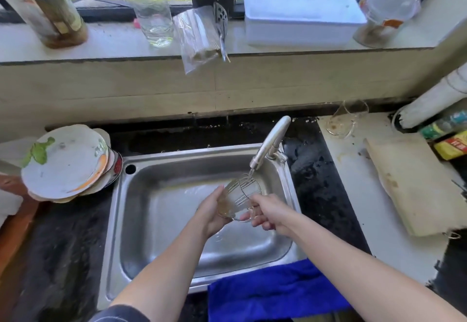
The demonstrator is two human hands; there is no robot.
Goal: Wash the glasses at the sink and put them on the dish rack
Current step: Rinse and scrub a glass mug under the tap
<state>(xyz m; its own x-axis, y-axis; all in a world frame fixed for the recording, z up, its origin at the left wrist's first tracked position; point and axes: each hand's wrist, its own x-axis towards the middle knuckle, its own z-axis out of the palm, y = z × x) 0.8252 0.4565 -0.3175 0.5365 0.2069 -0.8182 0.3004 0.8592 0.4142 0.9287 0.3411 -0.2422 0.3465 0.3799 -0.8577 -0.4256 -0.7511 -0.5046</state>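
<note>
A clear ribbed glass with brownish residue at its base is tilted over the steel sink, its mouth under the faucet, from which a thin stream of water runs. My left hand cups the glass's base. My right hand grips its lower side and handle. Another dirty glass lies tipped on the white counter to the right. A tall clear glass stands on the window sill.
Stacked plates sit left of the sink. A blue cloth hangs over the sink's front edge. A wooden cutting board lies on the right counter. On the sill are a white tray, a plastic bag and a jar.
</note>
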